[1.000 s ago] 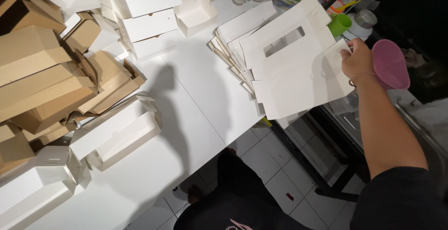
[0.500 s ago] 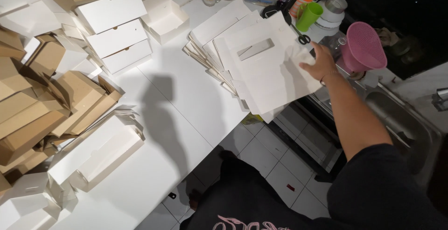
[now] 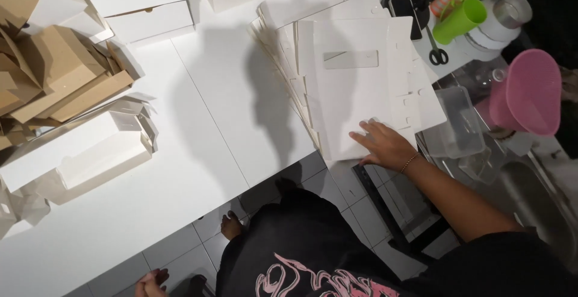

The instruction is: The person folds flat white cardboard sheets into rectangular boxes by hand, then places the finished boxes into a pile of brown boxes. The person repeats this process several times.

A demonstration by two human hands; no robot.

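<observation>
The right hand (image 3: 385,146) lies open, fingers spread flat on the stack of flat white box blanks (image 3: 355,86) at centre right, gripping nothing. The left hand (image 3: 152,282) shows only partly at the bottom edge; its grip cannot be told. Scissors (image 3: 438,53) and a green cup (image 3: 459,20) sit at upper right; folded brown boxes (image 3: 54,80) crowd the tabletop (image 3: 205,128) at left.

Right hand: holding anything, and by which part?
No full grasp visible: the right hand lies palm-down on the top flat white box blank, fingers at its near edge. The left hand at the bottom edge looks empty.
</observation>
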